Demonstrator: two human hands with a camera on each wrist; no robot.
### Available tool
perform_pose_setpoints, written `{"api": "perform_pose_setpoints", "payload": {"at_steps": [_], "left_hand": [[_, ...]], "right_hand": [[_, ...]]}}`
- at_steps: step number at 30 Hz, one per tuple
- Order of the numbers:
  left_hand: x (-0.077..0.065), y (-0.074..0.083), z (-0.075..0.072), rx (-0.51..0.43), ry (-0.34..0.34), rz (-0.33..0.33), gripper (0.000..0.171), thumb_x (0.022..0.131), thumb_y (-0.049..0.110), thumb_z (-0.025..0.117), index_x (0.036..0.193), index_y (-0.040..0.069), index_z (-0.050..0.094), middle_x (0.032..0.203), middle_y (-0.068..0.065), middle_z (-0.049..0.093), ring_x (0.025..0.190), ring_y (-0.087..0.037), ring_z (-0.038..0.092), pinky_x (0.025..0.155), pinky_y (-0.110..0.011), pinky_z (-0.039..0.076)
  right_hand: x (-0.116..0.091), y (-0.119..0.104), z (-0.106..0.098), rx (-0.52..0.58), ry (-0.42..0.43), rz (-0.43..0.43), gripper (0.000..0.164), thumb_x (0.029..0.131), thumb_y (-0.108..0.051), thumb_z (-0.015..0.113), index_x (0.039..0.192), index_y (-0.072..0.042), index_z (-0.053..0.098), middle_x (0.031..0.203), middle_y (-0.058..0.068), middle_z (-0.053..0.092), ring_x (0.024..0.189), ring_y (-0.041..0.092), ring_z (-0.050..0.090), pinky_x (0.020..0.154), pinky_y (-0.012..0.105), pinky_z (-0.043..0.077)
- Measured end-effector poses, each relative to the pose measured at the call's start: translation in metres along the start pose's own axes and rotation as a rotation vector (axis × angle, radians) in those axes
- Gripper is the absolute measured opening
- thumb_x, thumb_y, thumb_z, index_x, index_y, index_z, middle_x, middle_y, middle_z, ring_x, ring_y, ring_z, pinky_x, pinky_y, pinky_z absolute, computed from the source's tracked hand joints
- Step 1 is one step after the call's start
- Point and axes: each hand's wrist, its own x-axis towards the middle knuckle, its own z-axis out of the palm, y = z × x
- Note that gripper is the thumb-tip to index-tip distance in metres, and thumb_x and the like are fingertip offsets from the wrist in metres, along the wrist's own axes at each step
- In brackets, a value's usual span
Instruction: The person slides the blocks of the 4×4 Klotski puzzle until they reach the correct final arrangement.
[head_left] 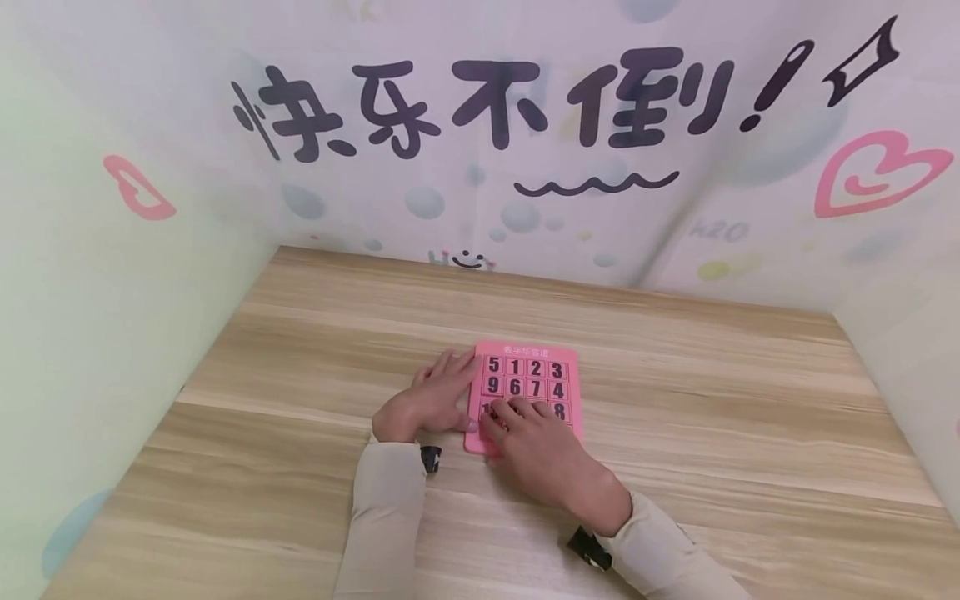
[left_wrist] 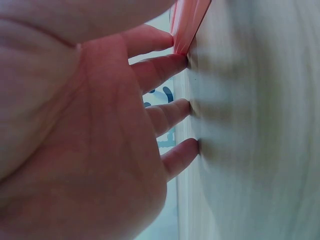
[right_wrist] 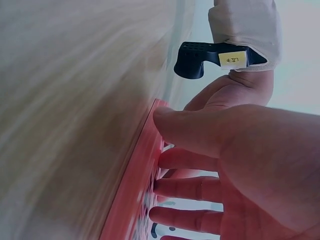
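Observation:
A pink number slide puzzle [head_left: 525, 352] lies flat on the wooden table. Its upper rows read 5 1 2 3 and 9 6 7 4, and an 8 shows at the right of the third row. My left hand [head_left: 431, 400] is at the puzzle's left edge, its fingers spread and gently bent. In the left wrist view, two fingertips meet the pink side [left_wrist: 187, 22] while the others rest on the tabletop. Over the lower rows, my right hand [head_left: 543, 454] has its fingertips on the tiles, with the thumb at the near edge. It hides most lower numbers.
The wood-grain table [head_left: 712, 392] extends around the puzzle. Behind it hangs a white printed backdrop [head_left: 480, 217] with large dark characters, and pale panels [head_left: 112, 292] border the sides. Each beige sleeve [head_left: 386, 517] has a black wrist camera [head_left: 590, 547] at its cuff.

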Motion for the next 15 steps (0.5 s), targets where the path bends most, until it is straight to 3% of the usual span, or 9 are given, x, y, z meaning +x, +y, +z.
{"api": "perform_pose_setpoints", "payload": {"at_steps": [15], "left_hand": [[0.0007,0.0001,0.0004,0.002,0.000,-0.007,0.098,0.084,0.019,0.077,0.160,0.012,0.015,0.168,-0.005,0.006,0.154,-0.032,-0.005,0.122,-0.056,0.003]], "right_hand": [[-0.0028,-0.0016,-0.0037,-0.035,-0.007,-0.040,0.044,0.097,-0.040,0.058,0.134,-0.017,0.063,0.137,0.006,0.059,0.124,0.028,0.055,0.105,0.045,0.047]]}}
